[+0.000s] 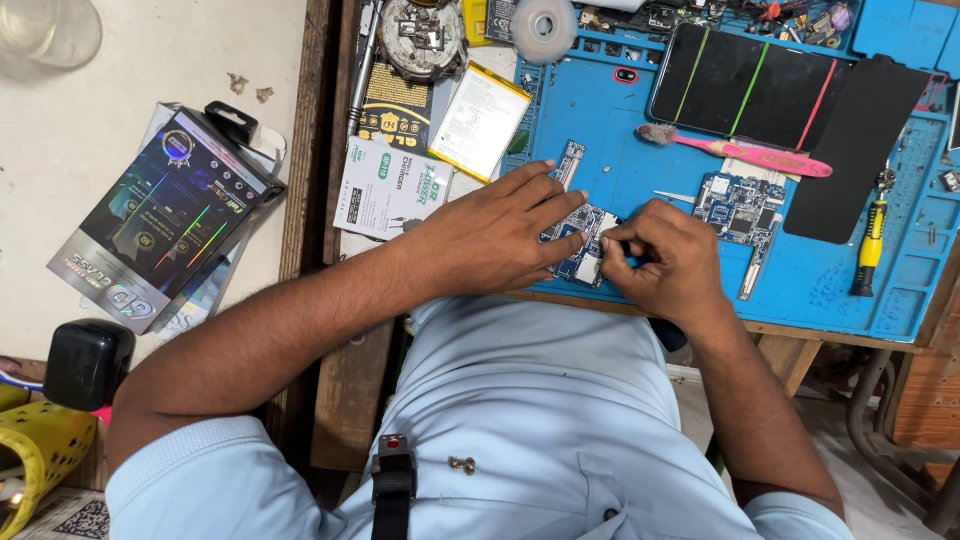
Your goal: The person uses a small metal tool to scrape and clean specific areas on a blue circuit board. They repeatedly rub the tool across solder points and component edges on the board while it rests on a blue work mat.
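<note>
**A:** What am I looking at, middle of the frame?

**B:** I see the left hand (500,235) lying flat, fingers spread, pinning a small blue circuit board (578,245) to the blue work mat (640,150) near the desk's front edge. The right hand (665,262) is pinched tight on a small pale piece at the board's right end; I can't tell whether it is a tool tip or a part.

**A:** Risks?

**B:** As I judge it, the board sits close to the mat's lower edge. A hard pull from the right hand could skid it off toward the lap. Too much pressure from the flat left fingers could flex it. And the second circuit board (738,205), just right of the hands, could get knocked by the right wrist.

**A:** Anything loose nearby?

**B:** A pink brush (760,155) above that board, a yellow-handled screwdriver (870,245) at the right, a dark phone screen (745,85) with coloured stripes at the upper right.

**A:** Containers?

**B:** The mat's moulded compartments (760,15) along the top edge hold small parts, too tiny to name. Upper left, a clear plastic cup (50,30); I can't tell what is in it. Below it, a flat retail box (165,215), closed, contents hidden.
</note>
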